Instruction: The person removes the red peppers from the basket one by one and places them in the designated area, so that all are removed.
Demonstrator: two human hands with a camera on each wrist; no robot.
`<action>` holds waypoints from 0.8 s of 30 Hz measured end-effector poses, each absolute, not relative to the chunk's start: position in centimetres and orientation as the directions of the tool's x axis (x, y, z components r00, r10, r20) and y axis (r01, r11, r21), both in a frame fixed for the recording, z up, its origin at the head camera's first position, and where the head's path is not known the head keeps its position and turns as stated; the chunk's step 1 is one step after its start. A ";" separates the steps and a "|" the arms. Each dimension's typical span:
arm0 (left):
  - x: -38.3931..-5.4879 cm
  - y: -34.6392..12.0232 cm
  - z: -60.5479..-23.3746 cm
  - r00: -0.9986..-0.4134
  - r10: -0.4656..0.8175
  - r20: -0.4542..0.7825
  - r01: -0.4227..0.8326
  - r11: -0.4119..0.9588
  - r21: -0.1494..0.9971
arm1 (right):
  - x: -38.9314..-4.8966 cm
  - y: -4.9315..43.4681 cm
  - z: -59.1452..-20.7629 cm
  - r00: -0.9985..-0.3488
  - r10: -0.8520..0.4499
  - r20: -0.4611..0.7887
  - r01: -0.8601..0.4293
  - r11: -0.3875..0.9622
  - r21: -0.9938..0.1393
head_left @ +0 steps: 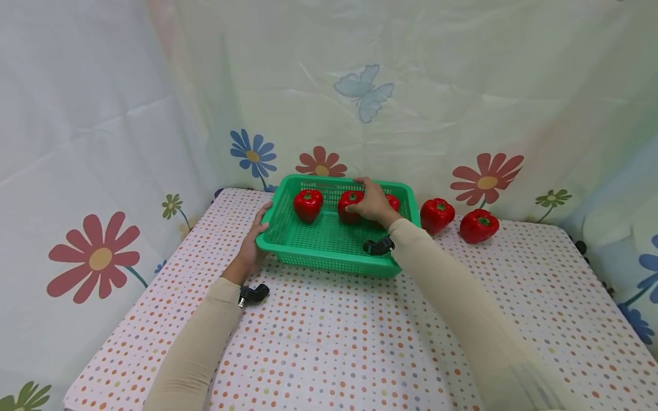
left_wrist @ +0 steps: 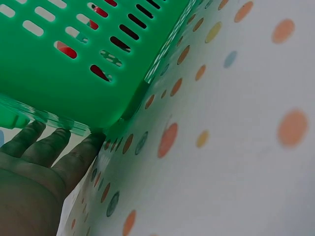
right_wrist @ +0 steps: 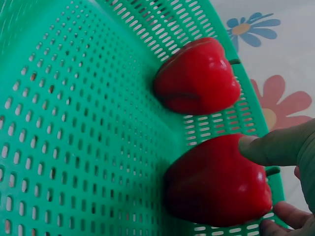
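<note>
One red bell pepper (head_left: pixel 346 202), pinched in the right hand (head_left: pixel 374 205): settle upright in the green basket (head_left: pixel 329 261) at mid-frame before releasing, steadying its left end with the left hand (head_left: pixel 251 244), fingers spread.

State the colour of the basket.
The basket is green; it shows best in the head view.

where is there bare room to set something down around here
Table: bare between the sleeves in front of the basket, and right of the right sleeve, nearer than the two outer peppers. Basket: bare front floor, partly overhung by a wrist camera. Crowded: its back side, with three peppers and the right hand.
</note>
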State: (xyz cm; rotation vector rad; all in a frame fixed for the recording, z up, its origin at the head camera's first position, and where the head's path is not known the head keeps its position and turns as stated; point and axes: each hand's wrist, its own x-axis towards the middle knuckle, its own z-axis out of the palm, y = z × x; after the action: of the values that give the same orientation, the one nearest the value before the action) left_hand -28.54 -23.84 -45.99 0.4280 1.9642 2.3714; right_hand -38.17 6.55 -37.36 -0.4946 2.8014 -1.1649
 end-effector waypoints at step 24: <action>-28.8 -23.9 -46.3 -0.961 0.196 0.193 0.155 -0.195 0.969 | -38.3 5.7 -38.2 -0.914 -0.402 0.055 -0.359 0.736 -0.575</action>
State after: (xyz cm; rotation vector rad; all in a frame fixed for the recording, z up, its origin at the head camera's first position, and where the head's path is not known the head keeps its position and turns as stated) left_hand -28.76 -23.92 -46.29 0.4310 1.9758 2.3687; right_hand -38.29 5.65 -38.19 -0.6276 2.8585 -0.9233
